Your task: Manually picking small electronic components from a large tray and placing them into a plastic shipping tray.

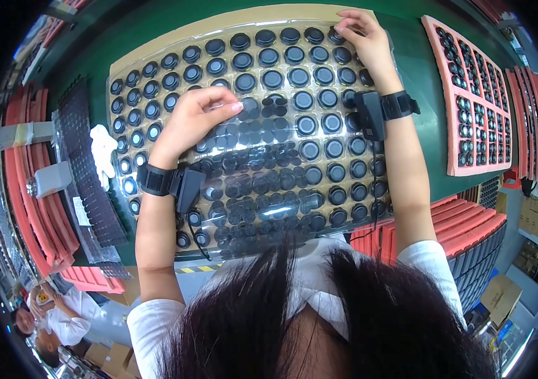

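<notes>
Covering much of the matte green worktop [411, 60]: a wide, clear plastic tray [218, 28] of moulded wells, with tan cardboard [136, 57] showing past its far edge. A glossy transparent sheet with dark discs [269, 205] overlies the tray's middle, toward the near edge. A pink foam tray [467, 170] sits by the worktop's right edge; a crumpled white cloth item [101, 155] lies at the clear tray's left edge. Round black parts with raised centres [307, 101] fill the visible wells.

Risk (judged): a sleeve, wrist strap or cable snagging the sheet could drag it and tip parts out of their wells. Pressing on the far right corner could flex the thin tray.

Pose: left hand [202, 114] over the tray's middle, wrist bent inward, thumb and index nearly meeting by the sheet's far end; cannot tell whether anything is pinched. Right arm extended; right hand [366, 41] at the far right corner, fingers loosely curled, thumb at a corner part. Grip there: cannot tell.
</notes>
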The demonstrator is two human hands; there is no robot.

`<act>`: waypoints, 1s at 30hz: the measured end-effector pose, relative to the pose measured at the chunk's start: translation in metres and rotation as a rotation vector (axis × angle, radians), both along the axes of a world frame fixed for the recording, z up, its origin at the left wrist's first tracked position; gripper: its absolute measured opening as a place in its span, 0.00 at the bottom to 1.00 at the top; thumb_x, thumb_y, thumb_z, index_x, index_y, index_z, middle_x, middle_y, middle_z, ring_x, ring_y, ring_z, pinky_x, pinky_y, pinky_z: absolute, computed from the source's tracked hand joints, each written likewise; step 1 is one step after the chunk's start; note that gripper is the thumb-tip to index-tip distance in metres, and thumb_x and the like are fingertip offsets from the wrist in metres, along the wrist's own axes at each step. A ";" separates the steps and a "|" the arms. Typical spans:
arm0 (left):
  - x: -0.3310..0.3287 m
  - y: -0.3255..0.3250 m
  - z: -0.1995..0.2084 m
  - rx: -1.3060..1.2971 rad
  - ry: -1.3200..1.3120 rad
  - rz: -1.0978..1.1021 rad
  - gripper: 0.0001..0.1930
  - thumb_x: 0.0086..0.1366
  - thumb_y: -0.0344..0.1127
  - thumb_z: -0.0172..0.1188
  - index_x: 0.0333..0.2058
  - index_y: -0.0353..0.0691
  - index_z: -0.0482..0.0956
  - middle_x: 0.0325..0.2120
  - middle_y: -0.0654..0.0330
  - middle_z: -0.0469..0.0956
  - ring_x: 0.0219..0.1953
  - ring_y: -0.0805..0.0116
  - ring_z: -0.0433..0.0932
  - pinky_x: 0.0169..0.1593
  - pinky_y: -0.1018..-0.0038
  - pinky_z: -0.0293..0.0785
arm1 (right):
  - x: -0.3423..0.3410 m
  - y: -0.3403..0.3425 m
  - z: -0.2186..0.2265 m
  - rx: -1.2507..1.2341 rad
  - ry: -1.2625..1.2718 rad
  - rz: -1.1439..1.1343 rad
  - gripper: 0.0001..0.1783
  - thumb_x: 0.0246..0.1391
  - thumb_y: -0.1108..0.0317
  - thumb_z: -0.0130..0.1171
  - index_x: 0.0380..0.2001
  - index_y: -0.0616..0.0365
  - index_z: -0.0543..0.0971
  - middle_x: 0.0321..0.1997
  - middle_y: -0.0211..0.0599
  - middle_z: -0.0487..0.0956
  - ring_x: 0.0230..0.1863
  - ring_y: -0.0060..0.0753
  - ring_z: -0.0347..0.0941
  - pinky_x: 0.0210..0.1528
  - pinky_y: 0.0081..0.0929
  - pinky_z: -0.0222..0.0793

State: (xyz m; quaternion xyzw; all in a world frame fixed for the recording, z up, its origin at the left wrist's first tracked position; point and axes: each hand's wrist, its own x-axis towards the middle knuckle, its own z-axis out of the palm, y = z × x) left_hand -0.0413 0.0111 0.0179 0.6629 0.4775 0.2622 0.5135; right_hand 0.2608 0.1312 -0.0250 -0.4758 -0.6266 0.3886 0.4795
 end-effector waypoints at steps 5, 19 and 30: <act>-0.001 0.000 0.002 -0.010 0.013 0.008 0.08 0.57 0.35 0.58 0.27 0.36 0.76 0.21 0.69 0.73 0.26 0.83 0.67 0.32 0.84 0.64 | 0.005 -0.002 0.007 0.037 -0.124 0.024 0.14 0.47 0.77 0.56 0.40 0.61 0.73 0.31 0.27 0.76 0.38 0.19 0.71 0.44 0.14 0.65; -0.001 -0.001 0.001 -0.006 0.004 0.008 0.07 0.57 0.35 0.58 0.27 0.36 0.76 0.22 0.68 0.74 0.27 0.81 0.68 0.34 0.82 0.65 | 0.013 -0.008 0.015 -0.038 -0.127 0.037 0.13 0.46 0.76 0.57 0.39 0.61 0.73 0.31 0.27 0.76 0.38 0.18 0.71 0.44 0.14 0.64; 0.000 -0.001 0.002 0.012 0.025 0.013 0.08 0.57 0.35 0.58 0.27 0.36 0.75 0.22 0.68 0.74 0.28 0.81 0.68 0.35 0.82 0.64 | 0.017 -0.002 0.007 0.028 -0.178 0.075 0.11 0.47 0.75 0.57 0.37 0.61 0.74 0.31 0.27 0.76 0.38 0.18 0.71 0.44 0.14 0.64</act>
